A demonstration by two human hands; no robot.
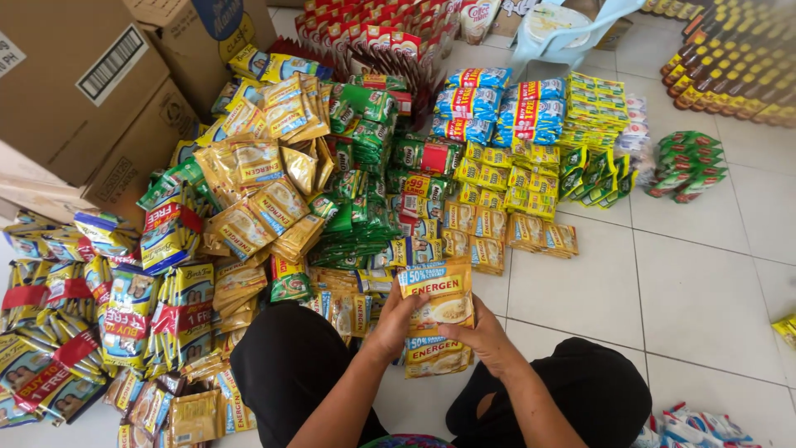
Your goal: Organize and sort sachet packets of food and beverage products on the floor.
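Head view: at 6 o'clock, the left hand (391,322) and right hand (483,336) both grip a strip of yellow sachets (435,315). Sorting looks underway; next calls for laying it on matching yellow packs (481,236) at 12 o'clock.

— What are the hands doing?

— The left hand (392,322) and right hand (483,336) hold a strip of yellow sachets (437,315) between them, above the black-clad knees (286,365).

— And around them?

— Heaps of sachets cover the tiled floor (696,282): gold packs (261,203) at the left, green packs (365,166) in the middle, blue-and-red bundles (497,108) beyond. Cardboard boxes (75,91) stand at the far left; brown bottles (730,66) line the top right corner.
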